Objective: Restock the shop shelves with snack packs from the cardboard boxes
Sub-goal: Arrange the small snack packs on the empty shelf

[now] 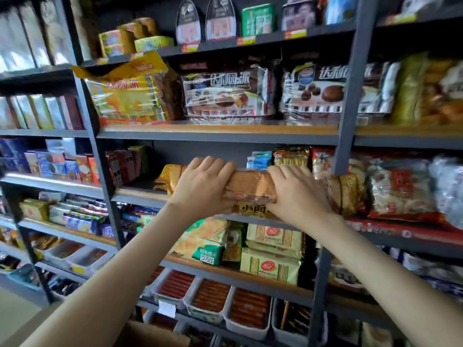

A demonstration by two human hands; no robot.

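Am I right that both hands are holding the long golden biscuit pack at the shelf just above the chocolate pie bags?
Not quite. The head view shows the left hand and right hand gripping the long golden biscuit pack at the shelf just below the chocolate pie bags, not above them.

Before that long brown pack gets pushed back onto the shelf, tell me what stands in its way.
Both hands, left and right, hold the long brown pack at the shelf edge. Behind it stand a blue pack and a yellow biscuit pack; a gold pack lies at its left end.
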